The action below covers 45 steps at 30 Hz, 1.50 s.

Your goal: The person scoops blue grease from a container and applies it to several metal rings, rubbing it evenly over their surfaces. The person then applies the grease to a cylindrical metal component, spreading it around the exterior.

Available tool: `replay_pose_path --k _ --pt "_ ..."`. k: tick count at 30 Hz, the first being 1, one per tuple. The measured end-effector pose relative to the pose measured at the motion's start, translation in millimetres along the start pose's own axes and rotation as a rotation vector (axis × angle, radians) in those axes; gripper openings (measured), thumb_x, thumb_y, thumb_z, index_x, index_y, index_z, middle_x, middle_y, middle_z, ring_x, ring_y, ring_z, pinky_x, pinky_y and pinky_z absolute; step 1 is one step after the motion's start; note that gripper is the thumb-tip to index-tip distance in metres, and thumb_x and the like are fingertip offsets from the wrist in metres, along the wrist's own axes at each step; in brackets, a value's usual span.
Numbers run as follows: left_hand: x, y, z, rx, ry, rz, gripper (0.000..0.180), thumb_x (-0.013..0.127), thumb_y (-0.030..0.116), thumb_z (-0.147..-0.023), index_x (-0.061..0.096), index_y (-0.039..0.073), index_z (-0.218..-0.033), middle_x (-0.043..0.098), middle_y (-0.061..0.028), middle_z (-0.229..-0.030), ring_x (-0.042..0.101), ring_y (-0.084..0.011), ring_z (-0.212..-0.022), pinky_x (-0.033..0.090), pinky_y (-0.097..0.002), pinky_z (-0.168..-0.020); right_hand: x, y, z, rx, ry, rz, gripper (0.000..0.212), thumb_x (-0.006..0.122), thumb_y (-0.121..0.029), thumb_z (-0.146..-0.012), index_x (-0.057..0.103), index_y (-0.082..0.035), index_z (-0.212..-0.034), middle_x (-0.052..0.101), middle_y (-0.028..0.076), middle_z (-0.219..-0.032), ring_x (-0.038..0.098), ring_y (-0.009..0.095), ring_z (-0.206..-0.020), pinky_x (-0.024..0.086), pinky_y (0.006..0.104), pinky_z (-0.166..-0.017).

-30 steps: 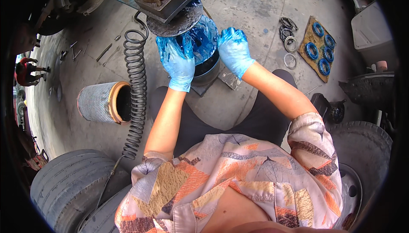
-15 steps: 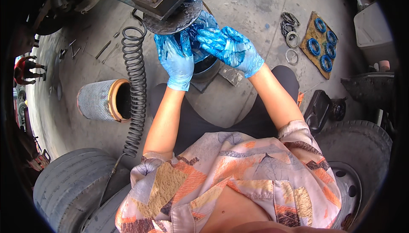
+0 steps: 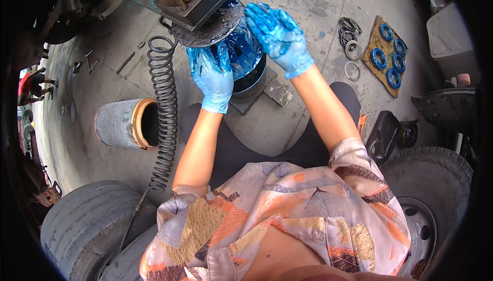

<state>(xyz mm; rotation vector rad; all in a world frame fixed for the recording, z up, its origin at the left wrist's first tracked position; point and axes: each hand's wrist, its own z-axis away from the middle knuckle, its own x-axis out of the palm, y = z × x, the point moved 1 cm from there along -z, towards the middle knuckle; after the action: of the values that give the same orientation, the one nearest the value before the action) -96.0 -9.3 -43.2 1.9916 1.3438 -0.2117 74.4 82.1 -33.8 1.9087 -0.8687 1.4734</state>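
Observation:
Both my hands wear thin light-blue gloves smeared with dark blue grease. My left hand point(image 3: 211, 78) is against the left side of a grease-coated blue mass point(image 3: 245, 55), just under a round dark metal plate point(image 3: 208, 32). Its thumb and fingers stand apart, with some fingertips hidden by the plate. Raised at the right of the plate, my right hand point(image 3: 280, 40) has its fingers stretched out and nothing in it. The blue mass sits over a black round container point(image 3: 252, 85). A square metal block point(image 3: 197, 4) rests on the plate.
Left of my hands hangs a coiled black hose point(image 3: 163, 111), beside a cylindrical air filter point(image 3: 120, 123). Blue-greased rings lie on a brown board point(image 3: 380, 55) at right, near loose metal rings point(image 3: 353, 50). Tyres point(image 3: 92, 224) flank me. Tools point(image 3: 126, 63) lie at far left.
My right hand has moved up and away from my left, its fingers now raised beside the plate. More of the blue mass and the container shows. My left hand stays nearly in place.

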Motion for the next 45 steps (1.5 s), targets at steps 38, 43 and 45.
replay_pose_path --k 38,43,45 --pt "-16 -4 6 -0.207 0.084 0.374 0.052 0.042 0.030 -0.104 0.036 -0.005 -0.142 0.046 -0.0235 -0.141 0.045 -0.0361 -0.130 0.032 -0.0423 -0.110 -13 55 88 -0.069 0.175 2.558 0.053 0.061 -0.015 -0.083 0.057 -0.034 -0.133 0.065 0.015 -0.071 0.065 0.034 -0.062 0.055 0.0450 -0.061" --pt "-34 -15 -5 -0.360 0.068 0.900 0.058 0.036 0.042 -0.105 0.033 0.002 -0.147 0.043 -0.0140 -0.145 0.042 -0.0253 -0.133 0.030 -0.0392 -0.114 -18 104 76 0.067 0.077 2.340 0.053 0.058 -0.015 -0.086 0.048 -0.017 -0.138 0.065 0.015 -0.069 0.064 0.032 -0.057 0.051 0.0438 -0.051" --pt "-44 -14 -8 -0.443 0.060 1.073 0.059 0.036 0.046 -0.104 0.031 0.007 -0.149 0.044 -0.0118 -0.144 0.041 -0.0235 -0.134 0.027 -0.0400 -0.116 1 112 54 0.433 0.265 1.492 0.047 0.056 -0.013 -0.089 0.050 -0.014 -0.135 0.066 0.012 -0.070 0.063 0.026 -0.056 0.050 0.0375 -0.049"
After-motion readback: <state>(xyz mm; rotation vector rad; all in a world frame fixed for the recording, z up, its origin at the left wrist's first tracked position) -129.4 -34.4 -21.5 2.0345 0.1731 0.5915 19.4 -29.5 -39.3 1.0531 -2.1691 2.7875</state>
